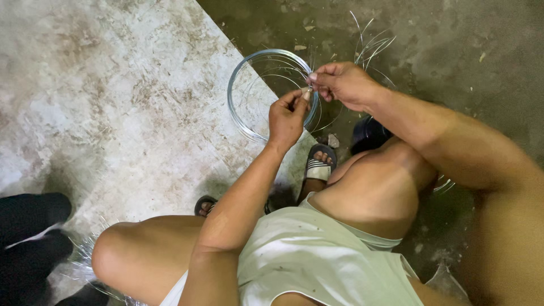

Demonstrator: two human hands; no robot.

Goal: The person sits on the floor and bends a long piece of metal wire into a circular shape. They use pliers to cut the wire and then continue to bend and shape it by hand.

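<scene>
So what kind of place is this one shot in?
Probably a rough workshop floor or yard, with work done squatting on the ground. The bare concrete floor is stained and littered, a wire coil lies on it, and both the left hand and right hand pinch wire.

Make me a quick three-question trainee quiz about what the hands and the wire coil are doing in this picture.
1. True or false: the left hand and right hand pinch thin silvery wire between their fingertips.
2. Where does the round coil of silvery wire lie?
A. on a knee
B. on the floor, across the edge of the pale mottled slab
C. in a bucket
3. Fill in: the foot below the hands wears a dark ___.

Key: 1 true; 2 B; 3 sandal.
</scene>
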